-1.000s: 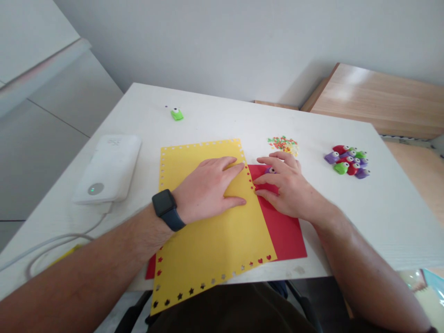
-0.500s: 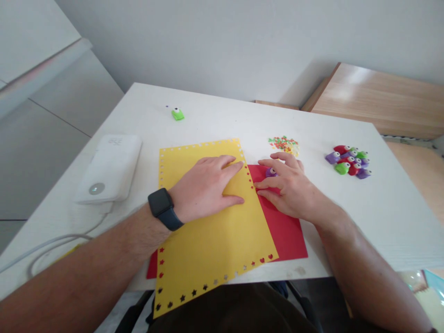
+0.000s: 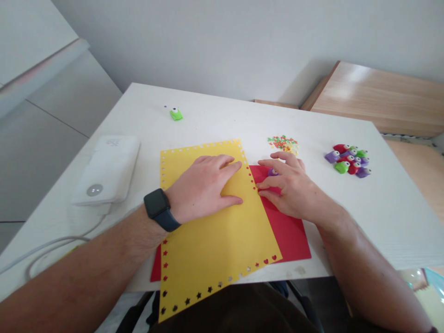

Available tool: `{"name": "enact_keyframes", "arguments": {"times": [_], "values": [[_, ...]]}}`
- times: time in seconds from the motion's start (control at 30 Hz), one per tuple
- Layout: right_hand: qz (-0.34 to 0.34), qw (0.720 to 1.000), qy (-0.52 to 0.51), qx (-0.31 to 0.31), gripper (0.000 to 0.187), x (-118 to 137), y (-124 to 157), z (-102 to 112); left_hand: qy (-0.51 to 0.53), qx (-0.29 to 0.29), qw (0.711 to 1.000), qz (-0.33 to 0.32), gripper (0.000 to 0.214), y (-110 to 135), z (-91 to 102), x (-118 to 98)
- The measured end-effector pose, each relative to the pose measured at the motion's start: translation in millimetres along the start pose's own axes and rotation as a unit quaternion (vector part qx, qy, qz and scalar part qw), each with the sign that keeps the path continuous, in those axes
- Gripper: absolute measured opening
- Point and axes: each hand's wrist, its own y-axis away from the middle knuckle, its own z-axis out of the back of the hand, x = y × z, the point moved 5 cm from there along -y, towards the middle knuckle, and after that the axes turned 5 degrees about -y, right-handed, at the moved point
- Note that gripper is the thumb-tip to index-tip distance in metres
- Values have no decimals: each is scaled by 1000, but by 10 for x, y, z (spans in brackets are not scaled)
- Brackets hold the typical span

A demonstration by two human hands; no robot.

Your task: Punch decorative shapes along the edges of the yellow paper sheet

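A yellow paper sheet (image 3: 211,240) with star and heart holes punched along its edges lies on a red sheet (image 3: 289,233) on the white table (image 3: 381,217). My left hand (image 3: 204,187), a dark watch on its wrist, lies flat with fingers stretched on the yellow sheet. My right hand (image 3: 289,187) rests at the yellow sheet's right edge, fingers curled round a small purple paper punch (image 3: 272,172) that sits on the red sheet.
A heap of coloured paper bits (image 3: 284,144) lies behind my right hand. Several small punches (image 3: 348,162) in purple, red and green cluster at the right. A lone green punch (image 3: 175,113) sits at the back left. A white device (image 3: 107,169) with a cable lies left.
The yellow sheet has turned slightly, its lower end swinging right. Both hands stay nearly where they were.
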Motion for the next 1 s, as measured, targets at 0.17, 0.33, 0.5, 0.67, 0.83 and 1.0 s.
{"name": "enact_keyframes", "arguments": {"times": [0.17, 0.33, 0.5, 0.67, 0.83, 1.0], "values": [[4, 1000, -7, -4, 11, -2, -4, -8, 4, 3, 1000, 1, 81, 0, -12, 6], [3, 1000, -17, -18, 9, -20, -2, -26, 7, 8, 1000, 6, 79, -10, 13, 12], [4, 1000, -22, -19, 8, -24, -8, -45, 13, 9, 1000, 6, 80, -10, 7, 14], [6, 999, -31, -10, 12, -5, -20, -62, 18, 10, 1000, 7, 81, -11, -3, 13], [1, 1000, -30, 1, 14, 16, -25, -72, 15, 12, 1000, 6, 80, -13, -1, 19], [-4, 999, -29, 13, 16, 24, -33, -80, 27, 13, 1000, 6, 80, -11, -12, 29]]}}
